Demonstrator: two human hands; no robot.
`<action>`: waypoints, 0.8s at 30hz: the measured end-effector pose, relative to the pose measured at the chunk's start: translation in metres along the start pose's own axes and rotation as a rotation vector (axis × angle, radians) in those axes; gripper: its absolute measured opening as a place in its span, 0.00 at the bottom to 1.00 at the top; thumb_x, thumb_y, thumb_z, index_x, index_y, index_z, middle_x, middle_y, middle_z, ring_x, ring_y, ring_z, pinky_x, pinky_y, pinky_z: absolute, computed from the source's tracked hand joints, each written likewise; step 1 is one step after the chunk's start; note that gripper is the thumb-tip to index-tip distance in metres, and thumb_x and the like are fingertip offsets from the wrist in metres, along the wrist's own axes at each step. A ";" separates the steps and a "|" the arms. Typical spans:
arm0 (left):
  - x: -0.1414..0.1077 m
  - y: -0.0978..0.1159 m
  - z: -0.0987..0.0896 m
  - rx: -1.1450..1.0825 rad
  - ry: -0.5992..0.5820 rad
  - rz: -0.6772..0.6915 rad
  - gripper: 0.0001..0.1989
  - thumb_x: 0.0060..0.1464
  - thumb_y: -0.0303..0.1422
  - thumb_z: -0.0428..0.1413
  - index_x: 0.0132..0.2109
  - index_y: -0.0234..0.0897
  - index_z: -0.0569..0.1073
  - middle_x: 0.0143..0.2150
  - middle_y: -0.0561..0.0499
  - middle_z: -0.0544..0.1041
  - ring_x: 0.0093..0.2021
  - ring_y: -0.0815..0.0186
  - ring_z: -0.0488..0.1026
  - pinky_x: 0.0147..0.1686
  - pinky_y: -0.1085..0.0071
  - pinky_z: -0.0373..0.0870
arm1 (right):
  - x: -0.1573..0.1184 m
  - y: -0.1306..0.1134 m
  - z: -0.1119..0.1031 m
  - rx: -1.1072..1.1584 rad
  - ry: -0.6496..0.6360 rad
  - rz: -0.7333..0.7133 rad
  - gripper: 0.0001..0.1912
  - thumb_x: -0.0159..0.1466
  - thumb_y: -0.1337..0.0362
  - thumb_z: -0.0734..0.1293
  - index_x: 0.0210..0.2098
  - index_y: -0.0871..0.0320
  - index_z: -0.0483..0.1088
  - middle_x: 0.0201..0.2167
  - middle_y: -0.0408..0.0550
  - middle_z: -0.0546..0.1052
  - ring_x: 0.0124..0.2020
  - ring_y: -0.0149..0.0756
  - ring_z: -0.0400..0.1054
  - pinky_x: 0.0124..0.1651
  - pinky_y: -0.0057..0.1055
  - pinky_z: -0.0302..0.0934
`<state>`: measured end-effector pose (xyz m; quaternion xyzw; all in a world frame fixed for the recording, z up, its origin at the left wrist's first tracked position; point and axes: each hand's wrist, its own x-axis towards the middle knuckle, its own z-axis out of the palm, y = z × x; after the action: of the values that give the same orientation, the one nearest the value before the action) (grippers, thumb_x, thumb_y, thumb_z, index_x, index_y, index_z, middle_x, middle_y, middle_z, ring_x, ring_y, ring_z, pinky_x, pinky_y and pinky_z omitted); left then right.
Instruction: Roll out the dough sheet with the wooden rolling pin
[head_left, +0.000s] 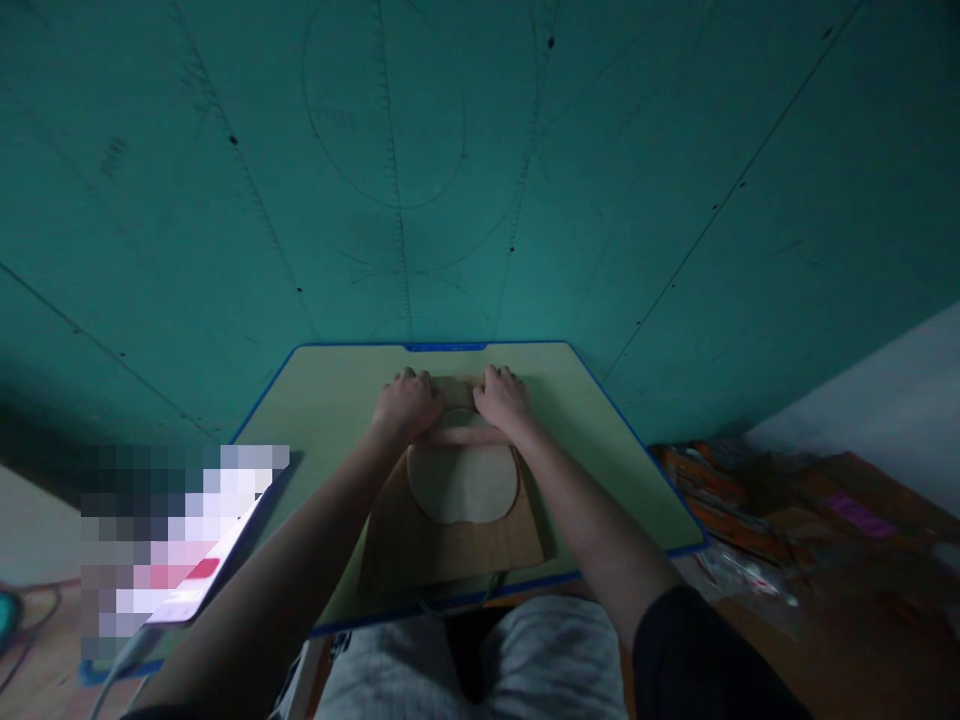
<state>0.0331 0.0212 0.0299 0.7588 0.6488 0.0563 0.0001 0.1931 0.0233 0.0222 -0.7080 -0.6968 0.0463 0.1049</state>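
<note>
A brown wooden board lies on the pale green tabletop, and a pale rounded piece is set against its upper part. Across the board's far end runs a light wooden bar. My left hand is closed around the left side of the wooden piece beyond the bar, and my right hand is closed around its right side. Between the hands a flat section of wood shows. The fingertips of both hands are curled over the far edge and hidden.
A lit tablet or phone, partly pixelated, leans at the table's left with a cable. The green wall rises behind the blue table edge. Cardboard and plastic wrapping lie at the right.
</note>
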 end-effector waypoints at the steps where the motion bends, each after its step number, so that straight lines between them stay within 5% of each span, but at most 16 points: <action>1: -0.003 0.000 0.001 0.001 -0.002 -0.006 0.22 0.63 0.35 0.42 0.53 0.28 0.74 0.50 0.31 0.76 0.51 0.47 0.76 0.47 0.57 0.73 | -0.003 0.000 -0.001 0.001 0.006 -0.001 0.16 0.70 0.63 0.57 0.53 0.60 0.68 0.54 0.60 0.73 0.54 0.47 0.70 0.55 0.40 0.62; 11: -0.056 0.004 -0.009 0.050 -0.003 0.067 0.21 0.65 0.37 0.42 0.56 0.33 0.71 0.57 0.33 0.73 0.59 0.46 0.69 0.50 0.54 0.70 | -0.044 -0.005 -0.011 0.046 0.035 0.022 0.17 0.69 0.63 0.58 0.55 0.61 0.66 0.54 0.61 0.73 0.53 0.47 0.70 0.54 0.39 0.62; 15: -0.091 0.006 -0.016 0.066 -0.004 0.168 0.19 0.66 0.34 0.42 0.54 0.35 0.73 0.64 0.36 0.70 0.65 0.45 0.64 0.54 0.53 0.68 | -0.080 -0.004 -0.015 0.035 0.046 -0.079 0.19 0.69 0.62 0.59 0.57 0.59 0.66 0.55 0.58 0.74 0.54 0.46 0.69 0.56 0.40 0.60; 20: -0.124 -0.002 -0.005 0.069 0.048 0.276 0.21 0.68 0.40 0.41 0.57 0.39 0.73 0.66 0.38 0.69 0.70 0.43 0.58 0.60 0.48 0.64 | -0.117 0.016 -0.019 0.023 0.069 -0.279 0.19 0.72 0.60 0.57 0.59 0.57 0.66 0.57 0.55 0.73 0.58 0.45 0.66 0.61 0.39 0.55; 24: -0.138 -0.010 0.005 0.020 0.101 0.314 0.24 0.68 0.45 0.42 0.62 0.41 0.70 0.68 0.38 0.66 0.70 0.44 0.58 0.61 0.48 0.63 | -0.119 0.038 -0.018 0.021 0.068 -0.147 0.19 0.72 0.60 0.57 0.57 0.60 0.68 0.55 0.57 0.75 0.55 0.46 0.69 0.57 0.38 0.58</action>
<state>0.0029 -0.1131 0.0121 0.8470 0.5222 0.0871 -0.0488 0.2309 -0.0975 0.0221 -0.6550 -0.7425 0.0217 0.1390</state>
